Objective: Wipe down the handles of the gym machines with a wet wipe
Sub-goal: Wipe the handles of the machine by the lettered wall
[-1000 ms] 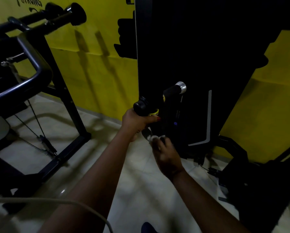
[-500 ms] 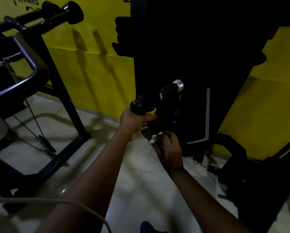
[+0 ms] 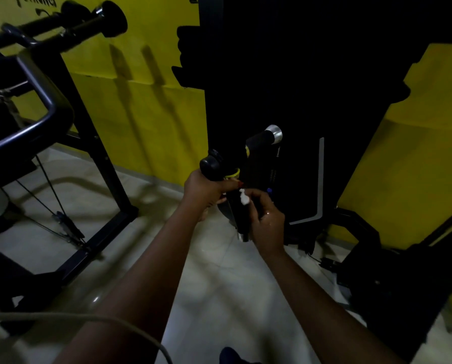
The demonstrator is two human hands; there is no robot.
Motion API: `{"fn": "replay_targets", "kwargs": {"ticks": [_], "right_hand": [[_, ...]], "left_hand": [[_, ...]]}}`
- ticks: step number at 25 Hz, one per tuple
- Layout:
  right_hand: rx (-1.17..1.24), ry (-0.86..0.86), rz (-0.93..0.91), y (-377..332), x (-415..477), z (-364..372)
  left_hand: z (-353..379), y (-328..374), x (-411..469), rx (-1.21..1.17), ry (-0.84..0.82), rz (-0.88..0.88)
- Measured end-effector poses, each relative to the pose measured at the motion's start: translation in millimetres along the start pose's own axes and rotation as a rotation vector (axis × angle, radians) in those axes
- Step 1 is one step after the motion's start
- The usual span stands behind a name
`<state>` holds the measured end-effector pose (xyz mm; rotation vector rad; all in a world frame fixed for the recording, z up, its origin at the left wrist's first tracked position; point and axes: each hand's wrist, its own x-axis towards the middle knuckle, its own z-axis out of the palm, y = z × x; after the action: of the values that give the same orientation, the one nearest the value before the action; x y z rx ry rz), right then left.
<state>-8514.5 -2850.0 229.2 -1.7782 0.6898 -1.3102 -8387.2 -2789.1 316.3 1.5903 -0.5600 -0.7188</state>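
My left hand (image 3: pixel 206 189) grips a black handle (image 3: pixel 212 165) with a round knob end and a yellow ring, on the dark gym machine (image 3: pixel 285 88). Just below it, my right hand (image 3: pixel 265 219) pinches a small white wet wipe (image 3: pixel 244 197) against a lower black handle (image 3: pixel 242 219) that points down and ends in a metal cap. A third black handle (image 3: pixel 263 140) with a silver end cap sticks out above both hands, untouched.
A second black machine frame (image 3: pixel 99 153) with padded bars and cables stands at the left. Yellow wall (image 3: pixel 141 101) lies behind. Pale tiled floor (image 3: pixel 214 285) spreads below my arms. A light cable (image 3: pixel 88 317) crosses the lower left. More dark equipment (image 3: pixel 403 285) fills the right.
My right hand has slid up along the lower handle with the wipe, closer to my left hand. My left hand keeps its grip on the knobbed handle.
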Motion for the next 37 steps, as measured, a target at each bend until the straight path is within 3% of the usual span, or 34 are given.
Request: {"fn": "replay_targets", "kwargs": {"ticks": [2,4,5,9,13,14,16,18,20,22,24,27,30,33,34,37], "right_hand": [[0.035,-0.181,0.254,24,0,-5],[0.243,-0.412,0.684,30,22,-3],[0.345,-0.534,0.791,24,37,-1],[0.573,-0.791,0.723,0,76,7],[0.095,-1.037,0.698,25,74,6],[0.092,-1.033,0.702,22,75,6],[0.334,-0.902,0.702,2,81,11],[0.622,-0.645,0.695,-16,77,19],[0.684,-0.341,0.713,-7,51,24],[0.371,-0.088,0.548,9,10,20],[0.071,0.053,0.288,9,-13,14],[-0.157,0.196,-0.117,-14,-8,12],[-0.427,0.073,-0.528,6,-17,1],[-0.651,-0.073,-0.828,17,-14,-5],[-0.661,-0.090,-0.875,12,-8,2],[-0.698,-0.052,-0.777,-5,-1,26]], "left_hand": [[-1,1,-1,0.005,0.001,-0.001],[-2,2,-5,0.029,0.012,0.011],[-2,3,-7,0.070,0.027,0.031],[-2,5,-12,0.194,0.065,0.102],[-2,5,-13,0.196,0.063,0.106],[-2,5,-13,0.202,0.061,0.107],[-3,5,-13,0.194,0.055,0.103],[-2,6,-12,0.179,0.044,0.101],[0,5,-13,0.170,0.043,0.095],[1,3,-10,0.161,0.053,0.090],[0,4,-7,0.163,0.042,0.081],[-1,6,-4,0.189,0.032,0.059],[-2,7,-7,0.179,0.005,0.060],[-2,9,-9,0.169,-0.026,0.063],[-3,9,-8,0.169,-0.030,0.057],[-1,9,-6,0.179,-0.032,0.045]]}}
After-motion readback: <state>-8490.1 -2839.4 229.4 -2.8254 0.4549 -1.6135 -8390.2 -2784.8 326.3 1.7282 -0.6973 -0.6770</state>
